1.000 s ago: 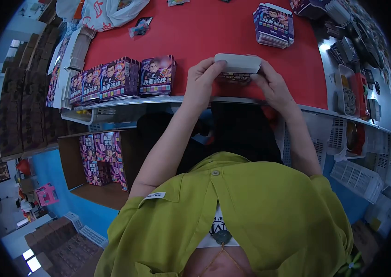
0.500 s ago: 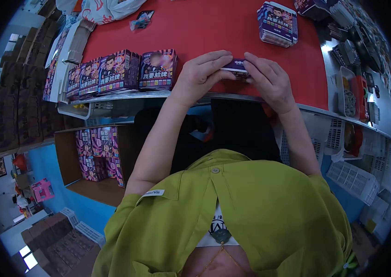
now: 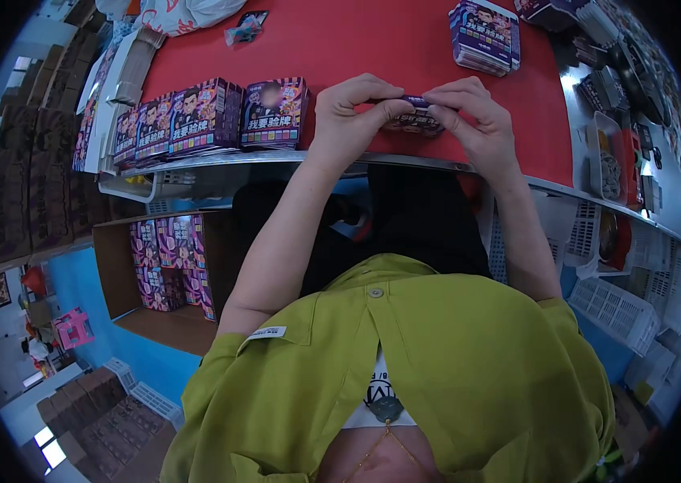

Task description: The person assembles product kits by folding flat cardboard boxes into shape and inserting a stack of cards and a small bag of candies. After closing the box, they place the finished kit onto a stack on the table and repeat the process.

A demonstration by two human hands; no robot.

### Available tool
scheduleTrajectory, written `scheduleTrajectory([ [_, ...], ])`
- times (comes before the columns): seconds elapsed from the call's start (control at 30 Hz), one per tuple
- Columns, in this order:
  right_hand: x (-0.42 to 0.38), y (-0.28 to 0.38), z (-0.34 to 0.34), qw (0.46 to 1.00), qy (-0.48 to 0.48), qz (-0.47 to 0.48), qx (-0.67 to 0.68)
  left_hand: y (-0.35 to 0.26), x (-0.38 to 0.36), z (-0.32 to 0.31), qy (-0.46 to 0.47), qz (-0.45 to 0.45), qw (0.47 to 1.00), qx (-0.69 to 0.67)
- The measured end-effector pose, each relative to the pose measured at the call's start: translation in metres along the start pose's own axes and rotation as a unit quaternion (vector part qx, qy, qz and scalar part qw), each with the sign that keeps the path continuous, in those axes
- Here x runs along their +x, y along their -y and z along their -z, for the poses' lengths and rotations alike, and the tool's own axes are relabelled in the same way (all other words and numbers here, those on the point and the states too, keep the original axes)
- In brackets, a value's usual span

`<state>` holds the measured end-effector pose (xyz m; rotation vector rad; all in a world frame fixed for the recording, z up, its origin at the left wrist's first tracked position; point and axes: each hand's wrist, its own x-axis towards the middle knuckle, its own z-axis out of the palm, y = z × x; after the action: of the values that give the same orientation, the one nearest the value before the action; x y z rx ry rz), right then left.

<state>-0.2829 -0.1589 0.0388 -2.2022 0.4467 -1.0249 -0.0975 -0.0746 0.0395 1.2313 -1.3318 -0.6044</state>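
Between my two hands is a small purple printed box (image 3: pixel 416 121), held over the front of the red tabletop (image 3: pixel 381 48). My left hand (image 3: pixel 354 111) pinches its left end, with thumb and fingers at the top edge. At the right end, my right hand (image 3: pixel 471 113) grips the same edge between thumb and fingers. The fingers cover both ends of the box; its printed side faces toward me. Left of my left hand stand several matching purple boxes (image 3: pixel 274 113) in a row along the table's front edge.
A stack of flat purple cartons (image 3: pixel 485 36) lies at the back right. White bags (image 3: pixel 187 14) and a small plastic packet (image 3: pixel 245 30) are at the back left. Below the table, an open cardboard box (image 3: pixel 155 326) holds purple boxes. A clear bin (image 3: pixel 604 157) stands at right.
The box has tilted so that its printed side shows more and its top less. Both thumbs have moved up to the top edge.
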Motion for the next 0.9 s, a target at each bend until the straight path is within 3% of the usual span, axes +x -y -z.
scheduleTrajectory([
  [0.13,-0.003,-0.005,-0.002,0.991,0.011,-0.051,0.127,0.003,-0.001,0.000,0.008,0.004,0.999,-0.050],
  [0.47,-0.003,0.000,0.001,0.975,0.023,-0.108,0.190,0.001,-0.001,0.001,0.010,0.018,0.998,-0.052],
  [0.57,-0.003,0.001,0.001,0.995,0.012,-0.042,0.091,0.006,-0.002,0.003,0.023,-0.052,0.998,0.022],
  [0.63,-0.002,-0.002,0.003,0.998,0.016,0.054,-0.031,0.010,-0.003,0.004,0.011,-0.232,0.958,0.167],
  [0.73,-0.007,-0.002,0.005,0.980,0.009,0.132,-0.150,0.015,-0.004,0.007,0.018,-0.301,0.926,0.226],
  [0.9,-0.012,-0.004,-0.003,0.982,-0.014,0.124,-0.144,0.017,-0.012,0.003,-0.003,-0.248,0.952,0.182],
])
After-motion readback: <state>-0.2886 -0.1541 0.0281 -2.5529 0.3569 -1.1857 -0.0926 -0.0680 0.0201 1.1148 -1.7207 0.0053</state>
